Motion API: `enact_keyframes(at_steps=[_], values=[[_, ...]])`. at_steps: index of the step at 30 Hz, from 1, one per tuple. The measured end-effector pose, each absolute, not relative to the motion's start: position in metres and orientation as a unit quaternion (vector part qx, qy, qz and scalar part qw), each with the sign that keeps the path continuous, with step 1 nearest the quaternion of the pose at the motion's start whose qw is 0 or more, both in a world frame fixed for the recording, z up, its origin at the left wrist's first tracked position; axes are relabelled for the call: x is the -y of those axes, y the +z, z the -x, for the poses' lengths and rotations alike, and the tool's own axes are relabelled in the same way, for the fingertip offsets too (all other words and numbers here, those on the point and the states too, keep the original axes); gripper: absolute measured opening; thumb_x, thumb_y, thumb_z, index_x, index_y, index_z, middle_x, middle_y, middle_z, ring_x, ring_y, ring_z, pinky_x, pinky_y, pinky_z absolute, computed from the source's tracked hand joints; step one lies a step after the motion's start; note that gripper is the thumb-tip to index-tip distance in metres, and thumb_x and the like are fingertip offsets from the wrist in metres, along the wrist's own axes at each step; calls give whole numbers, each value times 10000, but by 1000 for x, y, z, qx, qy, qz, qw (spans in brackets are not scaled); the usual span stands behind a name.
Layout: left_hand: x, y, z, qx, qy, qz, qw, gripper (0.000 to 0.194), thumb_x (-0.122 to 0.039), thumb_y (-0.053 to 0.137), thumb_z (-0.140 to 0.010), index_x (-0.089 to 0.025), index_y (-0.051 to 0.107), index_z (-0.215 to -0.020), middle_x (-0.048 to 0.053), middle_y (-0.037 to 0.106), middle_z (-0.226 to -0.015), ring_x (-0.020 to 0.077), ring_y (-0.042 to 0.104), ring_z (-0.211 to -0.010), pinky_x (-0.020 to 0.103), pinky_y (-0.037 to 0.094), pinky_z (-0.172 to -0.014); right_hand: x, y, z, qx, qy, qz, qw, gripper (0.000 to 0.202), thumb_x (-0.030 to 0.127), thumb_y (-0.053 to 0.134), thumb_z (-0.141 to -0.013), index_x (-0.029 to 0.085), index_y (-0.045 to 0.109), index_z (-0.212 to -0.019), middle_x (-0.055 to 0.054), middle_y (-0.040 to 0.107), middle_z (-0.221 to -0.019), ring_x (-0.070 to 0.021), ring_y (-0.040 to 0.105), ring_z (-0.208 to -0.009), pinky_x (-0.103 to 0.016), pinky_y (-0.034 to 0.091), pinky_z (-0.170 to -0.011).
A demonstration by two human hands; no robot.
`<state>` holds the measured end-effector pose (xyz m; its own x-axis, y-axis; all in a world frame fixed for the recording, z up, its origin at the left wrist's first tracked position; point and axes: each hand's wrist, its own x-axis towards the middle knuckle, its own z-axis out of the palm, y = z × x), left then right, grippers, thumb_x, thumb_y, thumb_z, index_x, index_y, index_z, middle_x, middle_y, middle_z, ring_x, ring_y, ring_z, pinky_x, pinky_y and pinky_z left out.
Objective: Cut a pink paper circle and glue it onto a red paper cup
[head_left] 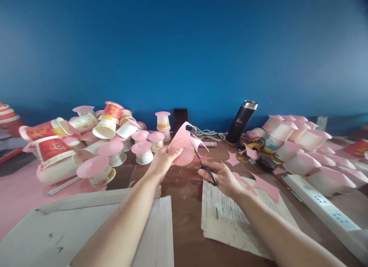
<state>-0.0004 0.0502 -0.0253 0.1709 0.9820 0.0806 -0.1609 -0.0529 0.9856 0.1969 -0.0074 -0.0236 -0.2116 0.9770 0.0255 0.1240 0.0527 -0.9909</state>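
Observation:
My left hand (165,159) pinches a sheet of pink paper (184,146), thumb on its front face. A rounded outline is drawn on the paper, and a partly cut strip curls away at its upper right. Black-handled scissors (207,169) are gripped in my right hand (222,177), with the blades at the paper's right edge. Pink offcuts (232,158) lie on the brown table (184,205) behind and beside my right hand. Several paper cups with pink paper discs, one being a white cup (143,154), stand to the left of my left hand.
A heap of cups (54,152) fills the left side; more pink-topped cups (307,144) stand at right. A black thermos (241,121) and a dark phone (180,119) stand by the blue wall. A power strip (324,209), printed sheets (230,217) and a large envelope (86,228) lie nearer.

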Motion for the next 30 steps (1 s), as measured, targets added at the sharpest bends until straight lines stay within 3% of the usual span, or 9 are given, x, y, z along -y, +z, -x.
enact_keyframes(at_steps=[14,18,21,25,30], values=[[-51,-28,-4,-367,553,-460,590,393,-409,737,-686,-126,704,-958,85,724,-856,204,656,-779,303,501,-725,9,-21,-194,602,502,455,423,338,443,703,-728,135,721,-866,34,379,-608,-77,278,-570,-252,262,-525],[-46,-27,-15,-331,599,-355,637,439,-381,771,-655,-125,677,-999,92,720,-910,202,661,-809,307,507,-738,5,-31,-193,599,509,445,429,372,440,697,-737,143,725,-959,43,380,-585,-81,303,-565,-259,310,-547],[-40,-26,-23,-304,595,-306,678,470,-402,774,-652,-142,659,-1026,82,711,-931,164,648,-754,263,491,-651,4,-35,-193,578,510,455,447,445,450,719,-711,141,710,-1031,49,391,-577,-75,313,-550,-257,320,-542],[-36,-27,-27,-358,558,-293,688,433,-389,812,-588,-117,665,-891,45,683,-750,87,555,-540,205,380,-467,5,-34,-192,557,517,463,456,483,458,744,-682,142,703,-1046,51,403,-582,-73,330,-549,-260,352,-556],[-38,-30,-28,-404,562,-310,652,420,-357,826,-556,-91,673,-843,70,695,-734,124,599,-572,228,424,-503,5,-34,-192,552,530,458,452,449,463,747,-682,143,713,-996,40,435,-599,-78,364,-557,-268,395,-571]])
